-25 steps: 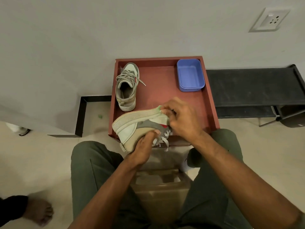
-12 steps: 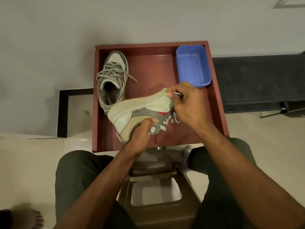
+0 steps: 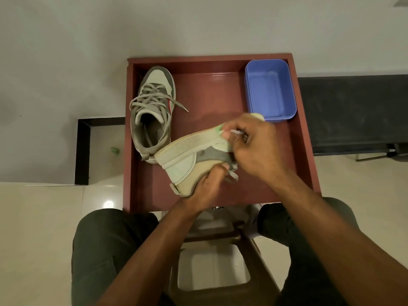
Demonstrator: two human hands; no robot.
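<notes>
A pale grey-and-cream sneaker (image 3: pixel 187 160) lies tipped on its side above the red-brown tray (image 3: pixel 220 195), sole facing away from me. My left hand (image 3: pixel 207 184) grips it at the heel and ankle from below. My right hand (image 3: pixel 254 146) is curled over the toe end, pinching a small white thing against the sole edge; what it is I cannot tell. The grey laces hang below my right hand. The matching second sneaker (image 3: pixel 152 113) stands upright at the tray's left side, laced, toe pointing away.
A blue plastic box (image 3: pixel 270 89) sits in the tray's far right corner, nothing visible inside. A black bench (image 3: pixel 353 111) runs to the right. A white wall stands behind. Under my knees is a brown stool (image 3: pixel 220 272) on a pale tiled floor.
The view has shifted forward over the tray. Both hands raised the sneaker further over the tray, and my right hand moved toward the toe end.
</notes>
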